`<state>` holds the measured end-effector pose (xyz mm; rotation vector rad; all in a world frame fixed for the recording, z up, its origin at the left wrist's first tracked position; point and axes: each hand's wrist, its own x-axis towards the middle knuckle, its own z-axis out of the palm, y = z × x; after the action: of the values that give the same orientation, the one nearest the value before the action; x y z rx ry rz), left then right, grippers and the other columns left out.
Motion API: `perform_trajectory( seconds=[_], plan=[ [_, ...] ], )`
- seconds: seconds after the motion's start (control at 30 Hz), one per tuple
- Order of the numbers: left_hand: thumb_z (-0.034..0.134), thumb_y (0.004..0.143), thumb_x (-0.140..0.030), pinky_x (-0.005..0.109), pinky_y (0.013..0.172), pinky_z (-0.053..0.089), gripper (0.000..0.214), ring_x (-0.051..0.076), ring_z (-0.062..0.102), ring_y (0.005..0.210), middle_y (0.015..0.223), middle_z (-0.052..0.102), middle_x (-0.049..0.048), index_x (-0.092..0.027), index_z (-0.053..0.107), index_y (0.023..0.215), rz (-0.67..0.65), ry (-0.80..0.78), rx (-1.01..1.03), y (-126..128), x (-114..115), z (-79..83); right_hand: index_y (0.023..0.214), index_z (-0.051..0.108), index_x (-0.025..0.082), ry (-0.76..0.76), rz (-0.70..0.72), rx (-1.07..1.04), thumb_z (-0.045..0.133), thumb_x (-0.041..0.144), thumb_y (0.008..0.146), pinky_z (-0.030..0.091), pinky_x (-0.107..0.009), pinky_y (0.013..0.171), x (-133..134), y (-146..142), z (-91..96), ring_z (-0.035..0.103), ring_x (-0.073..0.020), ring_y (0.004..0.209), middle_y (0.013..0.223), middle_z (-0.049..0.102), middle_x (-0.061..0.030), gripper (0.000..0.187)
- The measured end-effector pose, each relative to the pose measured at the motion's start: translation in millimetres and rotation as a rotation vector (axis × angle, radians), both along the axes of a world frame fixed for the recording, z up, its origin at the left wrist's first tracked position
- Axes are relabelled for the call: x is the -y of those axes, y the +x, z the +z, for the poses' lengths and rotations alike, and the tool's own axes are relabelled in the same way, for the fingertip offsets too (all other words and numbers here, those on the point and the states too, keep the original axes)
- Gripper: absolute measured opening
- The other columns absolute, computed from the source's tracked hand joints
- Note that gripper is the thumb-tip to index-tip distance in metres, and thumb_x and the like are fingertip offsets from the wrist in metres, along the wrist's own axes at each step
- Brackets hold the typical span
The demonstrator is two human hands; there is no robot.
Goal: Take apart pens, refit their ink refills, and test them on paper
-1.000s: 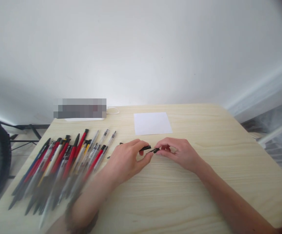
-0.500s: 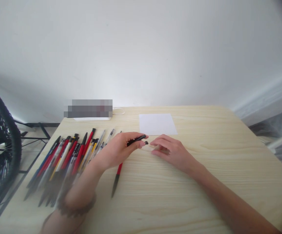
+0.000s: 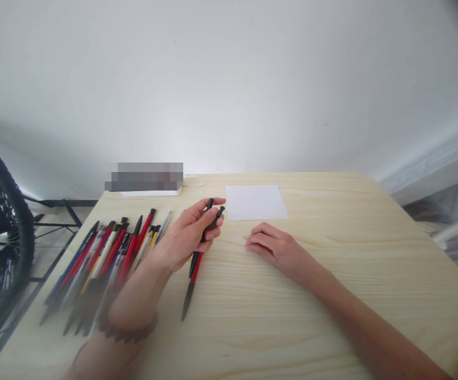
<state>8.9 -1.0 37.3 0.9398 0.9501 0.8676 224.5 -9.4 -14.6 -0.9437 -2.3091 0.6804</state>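
Observation:
My left hand (image 3: 192,228) is closed around a black pen (image 3: 194,263), whose lower end sticks out below the palm. A second black piece (image 3: 220,211) with a clip-like end lies between the thumb and fingers; whether it is another pen or a part of one I cannot tell. Beneath that hand, a red pen with a dark end (image 3: 189,298) lies on the table. My right hand (image 3: 273,244) rests on the tabletop to the right, its fingers curled together with no object visible in them.
Several red, black, white and clear pens (image 3: 136,237) lie side by side at the left. A white paper sheet (image 3: 256,202) lies beyond my hands. A blurred-out box-like thing (image 3: 145,179) stands at the back left by the wall. A black woven chair (image 3: 22,248) is beside the table (image 3: 332,221).
My left hand has turned upward and drawn left, away from my right hand, tilting the black pen steeply. My right hand's fingers have closed together and settled on the table.

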Motion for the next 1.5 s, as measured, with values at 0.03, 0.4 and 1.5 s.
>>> perform_trajectory(
  seconds=[0.03,0.4,1.5],
  plan=[
    [0.051,0.086,-0.03,0.011,0.036,0.017,0.021,0.004,0.033,0.052,0.075,0.041,-0.0015,-0.022,0.05,0.106,-0.016,-0.014,0.009,2,1,-1.2,0.085,0.061,0.018,-0.012,-0.003,-0.018,0.046,0.023,0.089,0.048,-0.025,0.072,1,0,0.7,0.058,-0.0123,0.077,0.088,0.059,-0.0051,0.016],
    [0.054,0.083,-0.04,0.01,0.031,0.018,0.025,0.002,0.027,0.041,0.059,0.04,-0.0057,-0.018,0.051,0.092,-0.295,-0.089,-0.129,16,11,-10.8,0.087,0.06,0.019,-0.015,-0.06,-0.244,0.05,0.028,0.088,0.048,-0.021,0.065,9,-9,7.3,0.059,-0.0099,0.068,0.077,0.065,-0.0017,0.014],
    [0.051,0.083,-0.025,0.011,0.033,0.015,0.011,0.003,0.025,0.042,0.058,0.04,-0.005,-0.017,0.055,0.089,-0.076,-0.122,-0.117,18,12,-12.3,0.101,0.06,0.02,-0.456,-0.142,-0.543,0.052,0.02,0.086,0.056,-0.028,0.077,18,-13,6.9,0.067,-0.0139,0.081,0.091,0.069,-0.0037,0.017]
  ],
)
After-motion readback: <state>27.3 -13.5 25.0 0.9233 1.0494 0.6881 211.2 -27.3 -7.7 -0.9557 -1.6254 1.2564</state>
